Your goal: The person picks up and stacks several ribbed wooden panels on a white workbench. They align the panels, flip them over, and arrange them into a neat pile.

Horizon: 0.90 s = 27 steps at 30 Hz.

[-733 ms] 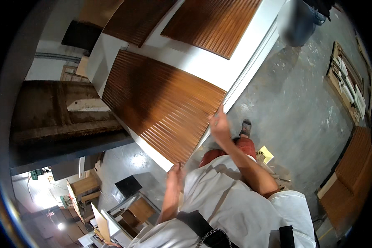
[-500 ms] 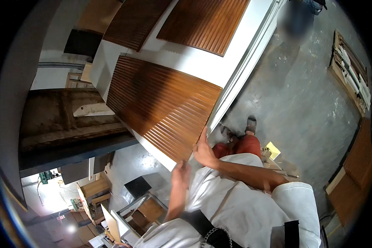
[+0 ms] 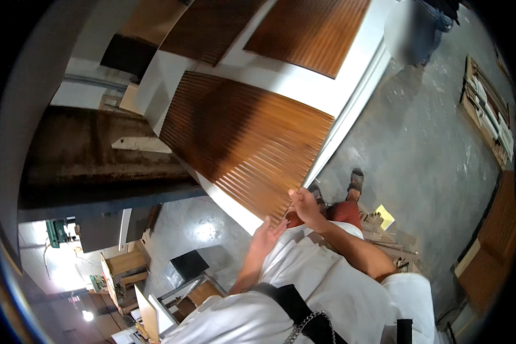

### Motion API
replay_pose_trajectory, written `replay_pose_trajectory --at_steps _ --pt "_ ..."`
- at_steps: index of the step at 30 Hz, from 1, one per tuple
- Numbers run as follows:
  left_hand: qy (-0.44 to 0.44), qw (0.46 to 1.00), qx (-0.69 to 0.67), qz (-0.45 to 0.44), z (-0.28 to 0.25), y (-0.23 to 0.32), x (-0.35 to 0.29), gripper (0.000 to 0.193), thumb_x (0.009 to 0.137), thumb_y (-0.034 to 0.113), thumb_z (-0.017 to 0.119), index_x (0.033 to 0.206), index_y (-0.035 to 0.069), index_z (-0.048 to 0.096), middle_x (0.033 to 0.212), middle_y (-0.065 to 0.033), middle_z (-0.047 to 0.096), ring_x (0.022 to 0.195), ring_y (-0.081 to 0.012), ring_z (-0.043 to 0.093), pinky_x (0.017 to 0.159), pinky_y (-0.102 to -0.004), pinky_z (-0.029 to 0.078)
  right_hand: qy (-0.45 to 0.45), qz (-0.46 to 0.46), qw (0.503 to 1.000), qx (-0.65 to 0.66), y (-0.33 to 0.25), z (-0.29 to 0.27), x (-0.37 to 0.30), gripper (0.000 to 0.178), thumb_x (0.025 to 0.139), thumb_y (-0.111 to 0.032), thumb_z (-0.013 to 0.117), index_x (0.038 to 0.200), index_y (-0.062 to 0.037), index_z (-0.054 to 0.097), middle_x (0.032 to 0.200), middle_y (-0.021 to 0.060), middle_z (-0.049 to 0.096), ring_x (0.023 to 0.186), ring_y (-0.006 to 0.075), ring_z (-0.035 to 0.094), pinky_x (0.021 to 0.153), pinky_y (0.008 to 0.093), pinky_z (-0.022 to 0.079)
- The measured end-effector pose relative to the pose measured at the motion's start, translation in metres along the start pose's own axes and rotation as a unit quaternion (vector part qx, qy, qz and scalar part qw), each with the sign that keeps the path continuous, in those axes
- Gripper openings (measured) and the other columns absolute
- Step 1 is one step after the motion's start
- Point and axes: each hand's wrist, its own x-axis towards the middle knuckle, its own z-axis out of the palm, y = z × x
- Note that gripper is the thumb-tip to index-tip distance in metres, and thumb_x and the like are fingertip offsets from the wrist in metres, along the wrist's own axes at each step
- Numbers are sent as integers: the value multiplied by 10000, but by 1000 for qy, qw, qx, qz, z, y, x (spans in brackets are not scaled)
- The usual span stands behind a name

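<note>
A brown, ribbed wooden panel (image 3: 249, 135) lies on a white board (image 3: 232, 203), its near corner toward me. At that corner my left hand (image 3: 264, 239) is open, palm turned up and fingers stretched toward the panel's near edge. My right hand (image 3: 308, 207) is by the right edge close to the same corner, its fingers loosely bent and apart, not wrapped round the wood. The fingertips of both hands are at or very near the edge; whether they touch it is hard to tell.
Two more ribbed panels (image 3: 307, 34) lie farther off on the board. Brown panels (image 3: 493, 229) lean at the far right, near a wooden frame of white pieces (image 3: 487, 109). Another person (image 3: 436, 28) stands at the top right. A black box (image 3: 188, 266) is at the lower left.
The view has shifted, so the panels appear farther right. My left hand has opened from its hold at the corner, and my right fingers have loosened at the edge.
</note>
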Motion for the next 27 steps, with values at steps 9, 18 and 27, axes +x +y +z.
replay_pose_trajectory --at_steps 9,18,27 --pt "185 658 682 260 0 124 10 486 948 351 625 1052 -124 619 1080 -295 666 1078 -428 631 974 -431 490 197 -5 980 -15 -11 -87 -38 391 1020 -326 553 1190 19 622 953 69 684 785 138 625 685 312 520" --pt "326 762 446 338 -41 190 122 822 987 380 572 1582 50 111 1583 -243 271 1445 -370 297 1174 -381 254 401 -20 897 -183 -33 -165 -136 686 958 -551 581 1350 9 521 1159 148 603 1034 266 591 880 370 478" --pt "252 863 352 261 79 33 55 706 948 151 564 1516 -51 197 1539 -212 324 1408 -339 337 1177 -391 259 412 -114 847 -317 -10 -173 -172 638 990 -427 589 1389 55 464 1339 204 566 1207 279 528 1036 371 393"
